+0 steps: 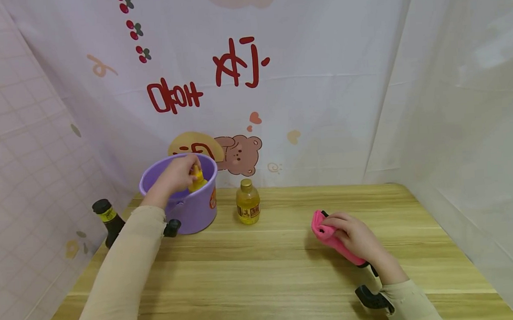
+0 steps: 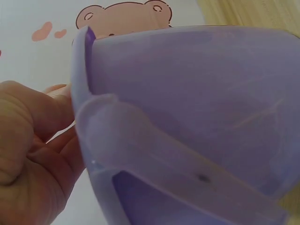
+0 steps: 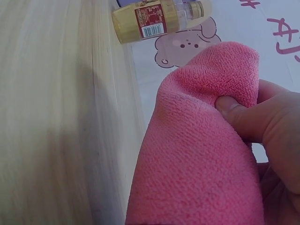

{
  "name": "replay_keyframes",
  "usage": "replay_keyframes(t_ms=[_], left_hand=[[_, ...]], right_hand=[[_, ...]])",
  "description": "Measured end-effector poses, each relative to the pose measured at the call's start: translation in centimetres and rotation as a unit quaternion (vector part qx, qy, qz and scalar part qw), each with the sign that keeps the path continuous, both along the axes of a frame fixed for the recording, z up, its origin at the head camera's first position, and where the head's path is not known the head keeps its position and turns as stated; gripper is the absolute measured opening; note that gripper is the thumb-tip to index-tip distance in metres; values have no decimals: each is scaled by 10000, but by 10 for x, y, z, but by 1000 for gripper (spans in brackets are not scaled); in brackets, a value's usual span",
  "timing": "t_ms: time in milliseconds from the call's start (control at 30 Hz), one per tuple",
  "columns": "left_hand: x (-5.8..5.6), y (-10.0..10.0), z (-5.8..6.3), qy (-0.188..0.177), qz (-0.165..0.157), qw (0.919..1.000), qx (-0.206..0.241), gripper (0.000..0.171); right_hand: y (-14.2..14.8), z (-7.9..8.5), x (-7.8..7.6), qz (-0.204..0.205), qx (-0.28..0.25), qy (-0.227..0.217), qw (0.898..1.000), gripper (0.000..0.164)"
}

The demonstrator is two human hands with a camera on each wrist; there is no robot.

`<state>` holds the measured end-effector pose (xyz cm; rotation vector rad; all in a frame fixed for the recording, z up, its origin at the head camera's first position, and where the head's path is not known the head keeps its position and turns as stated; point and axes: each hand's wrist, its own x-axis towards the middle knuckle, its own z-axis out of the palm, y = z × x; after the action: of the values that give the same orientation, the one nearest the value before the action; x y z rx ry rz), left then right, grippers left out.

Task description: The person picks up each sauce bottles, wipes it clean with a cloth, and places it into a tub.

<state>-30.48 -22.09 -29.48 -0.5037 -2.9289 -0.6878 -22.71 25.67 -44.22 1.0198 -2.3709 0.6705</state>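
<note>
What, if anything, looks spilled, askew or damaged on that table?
Nothing clearly stands out. The purple bucket and clear bottle stand upright, and no spill shows on the table. The dark bottle by the left sleeve appears tilted but is partly hidden; I can't tell whether it truly leans.

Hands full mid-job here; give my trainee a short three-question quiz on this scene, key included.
1. Which hand reaches into the purple bucket?
2. True or false: the bottle of yellow liquid stands on the wooden table, between the bucket and the right hand.
3. Fill in the colour: the right hand holds a ____ fuzzy cloth.

Key: 1. the left hand; 2. true; 3. pink.
</note>
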Motion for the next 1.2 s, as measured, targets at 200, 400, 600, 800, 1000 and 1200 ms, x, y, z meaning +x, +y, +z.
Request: replay_keyframes(t_ms=[200,400,600,800,1000,1200], left_hand=[[0,1,-3,-91,-34,9999,-138,24],[-1,0,-7,-131,-99,9997,-188,28],[-3,0,-10,-138,-217,9995,-204,31],[-4,-1,-15,-186,-284,9993,-141,27],[-6,-1,-19,-163,-419,9989,-151,28],[-7,-2,-21,-301,-380,9988,-80,27]], right_hand=[[0,0,0,7,-2,30,10000,49],[0,1,1,27,-17,59,10000,49],[0,-2,0,33,-40,69,10000,50],[0,-3,0,32,-71,70,9999,51],[1,-3,0,-4,-75,63,10000,51],[-1,-3,1,-23,-63,68,10000,51]])
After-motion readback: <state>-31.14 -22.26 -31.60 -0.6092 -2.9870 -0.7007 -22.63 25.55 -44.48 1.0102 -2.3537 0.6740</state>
